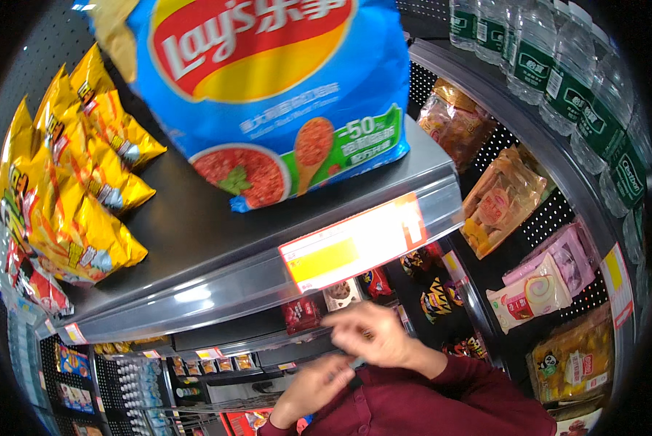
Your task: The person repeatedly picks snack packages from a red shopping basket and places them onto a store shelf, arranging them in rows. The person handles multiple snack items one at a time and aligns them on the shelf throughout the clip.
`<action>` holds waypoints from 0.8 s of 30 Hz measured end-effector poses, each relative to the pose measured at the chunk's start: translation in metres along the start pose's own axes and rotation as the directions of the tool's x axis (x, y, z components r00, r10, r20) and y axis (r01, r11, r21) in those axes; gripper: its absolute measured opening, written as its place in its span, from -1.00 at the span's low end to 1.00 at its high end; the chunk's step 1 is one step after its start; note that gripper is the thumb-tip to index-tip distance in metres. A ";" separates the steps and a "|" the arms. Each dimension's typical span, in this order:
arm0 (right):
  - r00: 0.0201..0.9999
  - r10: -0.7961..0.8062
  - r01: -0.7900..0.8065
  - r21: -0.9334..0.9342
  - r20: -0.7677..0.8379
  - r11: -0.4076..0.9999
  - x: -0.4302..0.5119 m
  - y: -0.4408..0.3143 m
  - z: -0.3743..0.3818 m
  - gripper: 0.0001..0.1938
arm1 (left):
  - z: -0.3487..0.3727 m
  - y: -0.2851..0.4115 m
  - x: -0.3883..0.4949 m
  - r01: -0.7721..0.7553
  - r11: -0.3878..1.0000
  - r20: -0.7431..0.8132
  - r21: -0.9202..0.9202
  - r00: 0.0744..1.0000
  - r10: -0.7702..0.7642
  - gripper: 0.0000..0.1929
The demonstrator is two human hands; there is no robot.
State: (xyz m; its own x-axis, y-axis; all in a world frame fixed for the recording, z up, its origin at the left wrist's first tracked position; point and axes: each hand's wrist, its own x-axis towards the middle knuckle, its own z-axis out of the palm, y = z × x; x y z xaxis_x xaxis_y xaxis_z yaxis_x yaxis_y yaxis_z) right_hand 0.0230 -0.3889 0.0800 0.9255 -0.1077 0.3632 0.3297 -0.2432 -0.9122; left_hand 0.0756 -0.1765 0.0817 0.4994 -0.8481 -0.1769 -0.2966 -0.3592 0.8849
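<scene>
Both hands are close together in front of the maroon shirt, below the shelf edge. My left hand (314, 384) is low, with the thumb against a small pale item that is too blurred to name. Just above it, my right hand (367, 332) is blurred, its fingers curled near that item; whether it grips anything does not show. A big blue Lay's chip bag (282, 114) stands upright on the black shelf (195, 223) above the hands. To its left, several yellow snack bags (75, 218) lean in a row.
A red and white price tag (358, 240) hangs on the shelf's front rail. At the right, packaged breads (503, 201) lie on a curved lower shelf, with several water bottles (577, 98) above. A metal cart (195, 411) is at the bottom, left of the body.
</scene>
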 end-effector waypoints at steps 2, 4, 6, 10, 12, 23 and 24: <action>0.937 -0.054 0.065 -0.020 0.346 0.998 -0.003 -0.004 0.026 -0.63 | 0.016 -0.026 -0.024 -0.179 0.980 0.095 0.092 0.981 0.170 -0.67; 0.798 -0.125 0.142 0.018 0.589 0.990 -0.021 0.015 0.060 -0.56 | 0.025 -0.035 -0.032 -0.054 0.998 0.142 0.026 0.989 0.050 -0.57; 0.638 -0.127 -0.049 0.205 0.759 0.978 -0.021 0.009 0.076 -0.41 | 0.055 -0.090 -0.052 0.043 0.998 0.145 -0.049 0.989 -0.035 -0.45; 0.464 -0.079 0.037 0.070 0.882 0.997 -0.012 -0.025 0.094 -0.44 | 0.067 -0.085 -0.039 -0.102 0.976 0.106 0.192 0.991 0.083 -0.40; 0.410 -0.122 0.078 0.098 0.904 0.992 -0.007 -0.040 0.108 -0.43 | 0.073 -0.089 -0.034 -0.117 0.951 0.072 0.285 0.992 0.101 -0.38; 0.431 -0.040 0.103 -0.005 0.901 0.995 -0.030 0.019 0.161 -0.59 | 0.096 -0.137 -0.101 0.035 0.958 0.109 0.284 0.992 -0.068 -0.49; 0.442 0.014 0.080 -0.055 0.897 0.995 -0.033 0.034 0.161 -0.62 | 0.089 -0.138 -0.111 0.066 0.978 -0.004 0.200 0.998 -0.066 -0.57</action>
State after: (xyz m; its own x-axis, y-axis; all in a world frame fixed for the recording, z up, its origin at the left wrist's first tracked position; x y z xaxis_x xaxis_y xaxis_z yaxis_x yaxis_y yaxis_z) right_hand 0.0337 -0.2379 0.0062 0.5813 0.8134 -0.0226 0.3918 -0.3042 -0.8683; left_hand -0.0111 -0.0677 -0.0587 0.5210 -0.8210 -0.2335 -0.4197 -0.4847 0.7674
